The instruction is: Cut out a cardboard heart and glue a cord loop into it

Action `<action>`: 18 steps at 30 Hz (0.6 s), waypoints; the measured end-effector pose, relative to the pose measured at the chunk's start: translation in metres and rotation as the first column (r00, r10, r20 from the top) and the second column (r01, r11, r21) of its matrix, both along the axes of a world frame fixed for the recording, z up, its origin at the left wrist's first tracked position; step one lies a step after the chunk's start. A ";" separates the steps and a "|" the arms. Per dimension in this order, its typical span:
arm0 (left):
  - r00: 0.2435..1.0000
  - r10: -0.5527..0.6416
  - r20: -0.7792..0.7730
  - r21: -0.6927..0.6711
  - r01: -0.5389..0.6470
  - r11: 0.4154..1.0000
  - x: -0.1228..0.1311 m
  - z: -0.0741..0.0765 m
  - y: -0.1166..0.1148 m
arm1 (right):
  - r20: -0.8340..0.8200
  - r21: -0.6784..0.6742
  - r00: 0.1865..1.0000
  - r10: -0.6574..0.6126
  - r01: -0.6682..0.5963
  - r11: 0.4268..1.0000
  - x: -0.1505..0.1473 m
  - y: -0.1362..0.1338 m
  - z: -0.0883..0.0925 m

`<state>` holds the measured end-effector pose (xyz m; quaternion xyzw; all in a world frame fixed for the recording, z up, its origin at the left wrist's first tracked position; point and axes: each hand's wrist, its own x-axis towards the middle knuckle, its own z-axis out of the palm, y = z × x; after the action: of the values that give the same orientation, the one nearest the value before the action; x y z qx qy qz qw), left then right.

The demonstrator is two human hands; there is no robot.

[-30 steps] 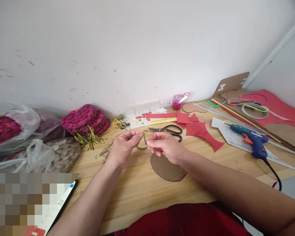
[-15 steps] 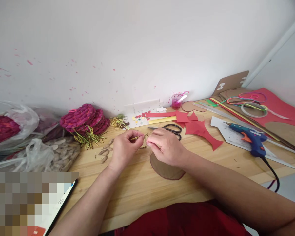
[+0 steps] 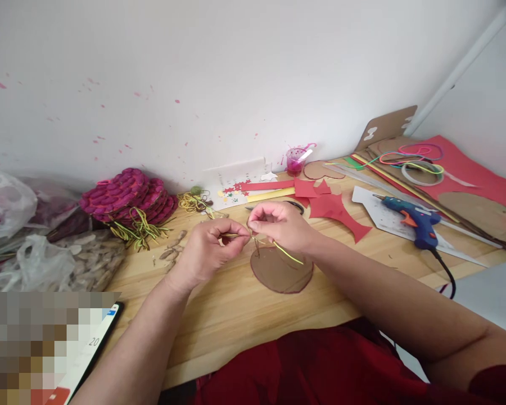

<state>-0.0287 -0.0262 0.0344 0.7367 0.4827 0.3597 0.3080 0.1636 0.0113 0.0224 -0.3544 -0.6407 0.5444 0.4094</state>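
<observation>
I hold a thin bundle of yarn (image 3: 289, 253), yellow mixed with dark brown, in the air over the wooden table (image 3: 219, 320). My left hand (image 3: 213, 247) has its thumb and forefinger pressed together on the yarn, the other fingers curled in behind. My right hand (image 3: 280, 225) pinches it too, just beside my left fingertips, its thumb and forefinger brought narrowly together; which strand each pinch holds is too small to tell. A yellow tail runs out below my right hand, and dark ends hang between my two hands, above a round piece of cardboard (image 3: 278, 275) with a reddish edge. I cannot tell whether any strand touches it.

Beyond my right hand, which hides most of them, lie the scissors (image 3: 300, 207), with part of a black handle showing. Past them are red paper scraps (image 3: 333, 209), and farther to the right a blue glue gun (image 3: 425, 226) rests on a white sheet (image 3: 365, 203). Beside my left wrist are a few loose peanuts (image 3: 168, 254). Farther left stands a stack of lumpy magenta discs (image 3: 122, 194), with yellow-green yarn ends (image 3: 139, 229) spilling from its front.
</observation>
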 end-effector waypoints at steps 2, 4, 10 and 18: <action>0.997 0.004 0.081 -0.059 0.001 0.998 -0.001 -0.002 0.001 | -0.076 -0.155 0.997 0.022 -0.033 0.987 -0.001 0.000 -0.001; 0.982 0.026 0.185 -0.100 -0.007 0.995 0.001 -0.004 0.002 | -0.173 -0.295 0.984 0.035 -0.085 0.952 -0.004 -0.001 -0.004; 0.945 0.155 0.287 -0.072 -0.140 0.988 0.007 -0.009 0.000 | -0.356 -0.536 0.931 0.079 -0.273 0.799 -0.015 -0.008 -0.014; 0.937 0.329 -0.118 0.485 -0.235 0.842 0.007 -0.012 -0.001 | -0.365 -0.542 0.928 0.078 -0.281 0.792 -0.015 -0.009 -0.012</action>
<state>-0.0213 -0.0271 0.0224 0.7411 0.5143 0.4313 0.0173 0.1483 0.0023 0.0104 -0.3053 -0.3967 0.8022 0.3254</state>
